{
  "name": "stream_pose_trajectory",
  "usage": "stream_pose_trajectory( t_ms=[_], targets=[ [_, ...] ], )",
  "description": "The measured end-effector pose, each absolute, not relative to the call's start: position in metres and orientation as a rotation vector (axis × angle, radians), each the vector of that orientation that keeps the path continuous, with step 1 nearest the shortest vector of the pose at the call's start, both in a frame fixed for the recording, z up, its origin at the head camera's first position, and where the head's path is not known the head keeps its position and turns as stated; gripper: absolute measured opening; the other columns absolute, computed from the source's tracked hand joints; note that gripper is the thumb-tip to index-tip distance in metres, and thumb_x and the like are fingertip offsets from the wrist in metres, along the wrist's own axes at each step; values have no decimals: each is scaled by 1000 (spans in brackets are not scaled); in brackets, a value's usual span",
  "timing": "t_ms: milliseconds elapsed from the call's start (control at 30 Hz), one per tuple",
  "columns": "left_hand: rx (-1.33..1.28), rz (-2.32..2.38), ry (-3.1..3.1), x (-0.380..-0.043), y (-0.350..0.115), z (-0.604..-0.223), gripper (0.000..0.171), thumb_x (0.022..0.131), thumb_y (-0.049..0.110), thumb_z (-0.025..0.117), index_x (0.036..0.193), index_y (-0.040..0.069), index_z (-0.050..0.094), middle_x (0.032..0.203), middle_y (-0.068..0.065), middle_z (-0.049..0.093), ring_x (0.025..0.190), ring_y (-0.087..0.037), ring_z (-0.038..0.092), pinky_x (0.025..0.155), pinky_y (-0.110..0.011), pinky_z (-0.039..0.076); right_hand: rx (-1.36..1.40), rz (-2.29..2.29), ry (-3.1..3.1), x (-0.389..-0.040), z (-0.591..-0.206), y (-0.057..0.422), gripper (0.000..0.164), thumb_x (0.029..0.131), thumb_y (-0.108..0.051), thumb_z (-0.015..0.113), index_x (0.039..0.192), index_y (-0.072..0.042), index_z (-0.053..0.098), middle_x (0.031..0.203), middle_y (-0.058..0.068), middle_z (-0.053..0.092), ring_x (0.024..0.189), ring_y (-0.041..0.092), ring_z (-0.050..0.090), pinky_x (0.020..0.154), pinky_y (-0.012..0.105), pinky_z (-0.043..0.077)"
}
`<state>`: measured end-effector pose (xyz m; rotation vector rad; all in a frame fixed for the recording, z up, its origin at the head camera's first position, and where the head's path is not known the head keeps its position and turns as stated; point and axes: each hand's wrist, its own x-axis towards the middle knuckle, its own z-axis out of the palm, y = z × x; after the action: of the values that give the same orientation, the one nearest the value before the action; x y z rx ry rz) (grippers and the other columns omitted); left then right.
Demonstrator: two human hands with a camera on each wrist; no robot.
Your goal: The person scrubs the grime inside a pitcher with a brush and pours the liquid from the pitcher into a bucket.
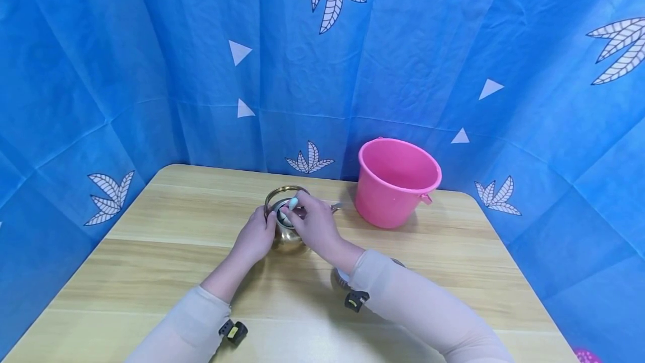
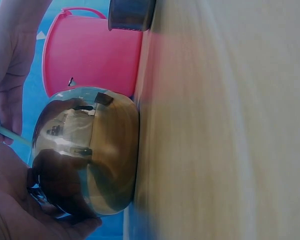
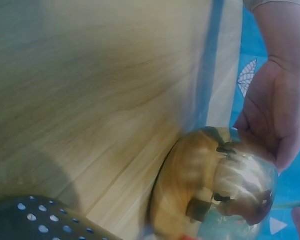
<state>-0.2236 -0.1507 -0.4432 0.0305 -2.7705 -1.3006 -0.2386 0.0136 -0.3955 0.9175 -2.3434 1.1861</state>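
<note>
A shiny gold-coloured kettle [image 1: 289, 242] stands on the table with its round mouth facing up and a looped handle [image 1: 276, 192] above it. My left hand [image 1: 255, 237] grips the kettle's left side near the rim, thumb by the mouth. Over the opening, my right hand [image 1: 317, 227] pinches a slim tool with a pale green handle [image 1: 293, 203]. The tool points down into the mouth, so its working end is hidden. In the left wrist view, the thin green shaft [image 2: 12, 134] slants from my right fingers to the kettle's top.
A pink bucket [image 1: 373, 198] stands behind and to the right of the kettle. Partly under my right sleeve is a dark round container with small holes [image 1: 341, 281], also close by in the right wrist view. A blue patterned curtain [image 1: 312, 71] hangs behind the wooden table [image 1: 166, 273].
</note>
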Motion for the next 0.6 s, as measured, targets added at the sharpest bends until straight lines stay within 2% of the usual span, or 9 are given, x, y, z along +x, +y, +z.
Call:
stream_pose_trajectory(
  t_ms=[600],
  targets=[
    [4,-1310,-2773,-223,-151,-442,58,108,31,30,142,-15,34,137,-36,47,129,-49,48,107,-60,39,1018,923,-2355,-240,-390,12,16,92,-15,73,87,-12,58,85,-1,70,92,17,73,80,27,59]
  ],
)
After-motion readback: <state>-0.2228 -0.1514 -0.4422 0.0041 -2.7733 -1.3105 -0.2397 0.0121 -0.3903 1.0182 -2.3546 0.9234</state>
